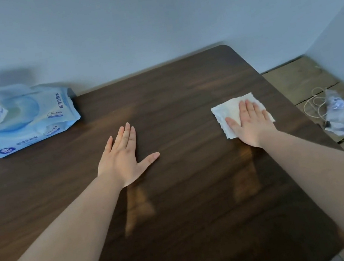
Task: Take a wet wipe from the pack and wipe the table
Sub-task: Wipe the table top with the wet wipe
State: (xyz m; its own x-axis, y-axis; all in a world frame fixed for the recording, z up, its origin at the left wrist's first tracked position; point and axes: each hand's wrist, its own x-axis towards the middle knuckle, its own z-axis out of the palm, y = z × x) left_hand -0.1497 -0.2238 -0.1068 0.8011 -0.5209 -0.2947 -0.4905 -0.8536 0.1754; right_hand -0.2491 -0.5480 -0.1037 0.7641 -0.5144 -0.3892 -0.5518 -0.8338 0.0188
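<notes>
Head view looks down on a dark wood-grain surface (175, 111) with a rounded far corner, set against a pale wall (148, 16). The right hand (250, 123) lies flat, fingers spread, pressing a white wet wipe (228, 108) onto the surface near its right edge; no closed grip. The left hand (123, 156) rests open, palm down, mid-surface. A blue wipe pack (20, 118) sits far left, flap raised. Clutter and a cord (313, 105) lie on the floor (294, 81) at right.
</notes>
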